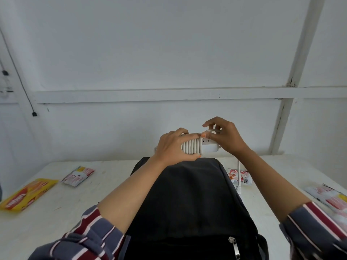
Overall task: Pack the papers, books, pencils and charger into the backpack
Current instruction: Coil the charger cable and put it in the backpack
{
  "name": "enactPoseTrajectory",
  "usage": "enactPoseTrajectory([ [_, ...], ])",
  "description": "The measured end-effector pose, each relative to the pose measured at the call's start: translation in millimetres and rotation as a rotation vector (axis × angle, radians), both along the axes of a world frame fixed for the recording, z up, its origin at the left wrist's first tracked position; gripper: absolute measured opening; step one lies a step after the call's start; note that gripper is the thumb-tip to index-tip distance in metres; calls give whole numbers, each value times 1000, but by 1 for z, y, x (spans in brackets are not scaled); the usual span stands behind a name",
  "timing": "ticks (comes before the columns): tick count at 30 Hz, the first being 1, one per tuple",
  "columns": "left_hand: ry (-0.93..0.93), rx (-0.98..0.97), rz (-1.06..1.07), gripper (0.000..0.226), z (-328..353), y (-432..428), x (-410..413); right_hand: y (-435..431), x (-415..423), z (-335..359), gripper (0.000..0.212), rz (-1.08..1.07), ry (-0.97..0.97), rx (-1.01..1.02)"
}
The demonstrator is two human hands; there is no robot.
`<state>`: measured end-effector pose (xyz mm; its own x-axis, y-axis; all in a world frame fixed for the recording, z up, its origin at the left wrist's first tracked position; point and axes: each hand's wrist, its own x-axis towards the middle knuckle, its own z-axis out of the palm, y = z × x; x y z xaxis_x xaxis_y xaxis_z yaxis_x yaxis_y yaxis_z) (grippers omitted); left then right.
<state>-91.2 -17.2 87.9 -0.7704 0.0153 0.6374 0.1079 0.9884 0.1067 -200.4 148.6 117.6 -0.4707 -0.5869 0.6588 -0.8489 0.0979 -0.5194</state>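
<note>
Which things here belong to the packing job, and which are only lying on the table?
Belong to the job:
- white charger, cable being wound around it, held by left hand and right hand
- black backpack

Just lying about:
- yellow snack packet
- red-and-white packet
- packet beside the backpack
- packet at right edge

White table (65, 212) bearing a black backpack (187, 199) at centre, a yellow packet (28, 194) and small wrapper (78, 176) at left, two wrappers (239, 176) (330, 197) at right.
</note>
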Motion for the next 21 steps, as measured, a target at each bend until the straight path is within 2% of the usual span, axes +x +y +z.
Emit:
enactPoseTrajectory([
  [4, 41, -33, -3, 67, 3, -3, 0, -4, -6, -1, 11, 43, -249, 49],
  [6, 34, -64, -1, 68, 3, -2, 2, -3, -6, 0, 23, 81, -370, 160],
  [9, 12, -30, 10, 83, 4, -1, 4, -1, -7, 3, 33, 65, -447, 374],
  [11, 65, -74, 5, 85, 0, 1, 4, -2, -9, 3, 41, 78, -519, 416],
  [15, 121, -111, 41, 87, -1, 0, 1, -4, -10, 2, 38, 115, -528, 321],
  [18, -92, -112, 102, 93, 8, 5, 3, -5, -10, -4, 24, 129, -505, 234],
  [21, -180, -127, 162, 92, 11, 7, 3, -4, -11, -12, 34, 150, -496, 158],
])
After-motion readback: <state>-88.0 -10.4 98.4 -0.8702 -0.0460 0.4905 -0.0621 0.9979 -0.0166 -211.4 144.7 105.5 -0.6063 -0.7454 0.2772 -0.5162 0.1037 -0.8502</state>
